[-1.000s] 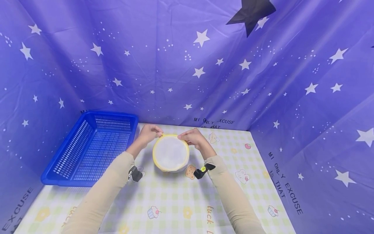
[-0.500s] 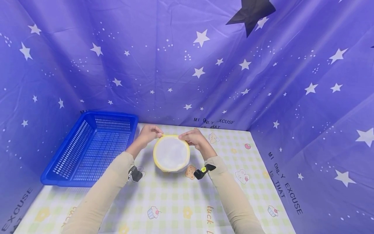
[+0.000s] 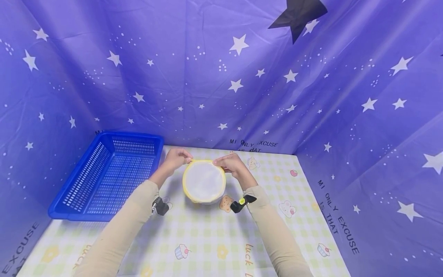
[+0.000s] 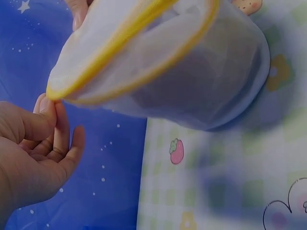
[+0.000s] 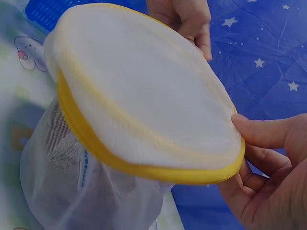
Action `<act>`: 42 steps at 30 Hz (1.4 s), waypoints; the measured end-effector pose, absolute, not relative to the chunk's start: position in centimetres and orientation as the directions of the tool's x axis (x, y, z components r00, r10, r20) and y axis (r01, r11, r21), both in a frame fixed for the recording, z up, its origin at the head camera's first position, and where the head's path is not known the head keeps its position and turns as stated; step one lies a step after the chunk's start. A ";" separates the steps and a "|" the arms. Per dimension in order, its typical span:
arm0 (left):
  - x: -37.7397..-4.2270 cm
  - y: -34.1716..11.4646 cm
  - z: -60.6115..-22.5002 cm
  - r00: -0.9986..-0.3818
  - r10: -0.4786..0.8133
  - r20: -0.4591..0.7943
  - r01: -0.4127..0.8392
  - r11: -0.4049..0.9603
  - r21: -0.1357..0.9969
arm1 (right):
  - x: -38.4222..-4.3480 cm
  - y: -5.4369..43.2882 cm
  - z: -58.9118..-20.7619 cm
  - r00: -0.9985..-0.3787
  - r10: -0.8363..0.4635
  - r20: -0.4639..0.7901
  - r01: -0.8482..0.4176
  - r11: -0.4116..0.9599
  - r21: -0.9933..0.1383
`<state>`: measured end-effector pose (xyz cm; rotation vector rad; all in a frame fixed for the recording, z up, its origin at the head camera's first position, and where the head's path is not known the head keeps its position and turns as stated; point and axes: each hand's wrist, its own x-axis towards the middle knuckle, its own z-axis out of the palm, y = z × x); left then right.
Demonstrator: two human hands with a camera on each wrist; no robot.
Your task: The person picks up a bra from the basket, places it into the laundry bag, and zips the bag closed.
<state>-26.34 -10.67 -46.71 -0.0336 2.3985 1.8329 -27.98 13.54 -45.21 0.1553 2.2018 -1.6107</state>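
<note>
A round white mesh laundry bag (image 3: 204, 181) with yellow edging stands on the table in the head view. Its lid (image 5: 139, 81) is tilted up at the far side, and the sheer body (image 4: 211, 81) shows beneath it. My left hand (image 3: 176, 158) pinches the yellow rim at the far left, thumb against fingertips, as the left wrist view shows. At the far right of the rim, my right hand (image 3: 232, 163) grips the edge with its thumb on top and fingers below. A small tag with blue letters (image 5: 84, 170) shows through the mesh.
A blue perforated plastic basket (image 3: 159, 154) stands to the left, close to my left forearm. The table wears a green-checked cloth (image 3: 204, 231) with printed cartoons. Purple star-printed curtains (image 3: 194, 77) enclose the back and sides.
The laundry bag has shifted slightly to the right, and my right hand has moved a little right with it. My left hand stays almost in place; both keep hold of the rim.
</note>
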 end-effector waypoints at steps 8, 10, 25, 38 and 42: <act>-26.3 -10.8 -46.7 -0.992 0.024 -0.124 -0.113 0.262 0.958 | -27.9 14.2 -45.6 -0.911 -0.142 -0.388 0.334 0.299 -0.894; -26.3 -10.8 -46.7 -0.991 0.018 -0.129 -0.119 0.273 0.955 | -27.9 14.2 -45.8 -0.910 -0.150 -0.387 0.331 0.303 -0.894; -26.4 -10.4 -46.2 -0.995 -0.016 -0.100 -0.100 0.293 0.951 | -27.0 14.7 -46.3 -0.852 -0.300 -0.429 0.322 0.344 -0.882; -26.2 -10.1 -46.2 -0.995 -0.009 -0.104 -0.102 0.312 0.945 | -27.6 14.0 -46.4 -0.868 -0.311 -0.387 0.260 0.379 -0.888; -26.2 -9.9 -46.4 -0.996 -0.004 -0.094 -0.090 0.309 0.947 | -27.6 13.5 -46.1 -0.881 -0.292 -0.372 0.249 0.381 -0.890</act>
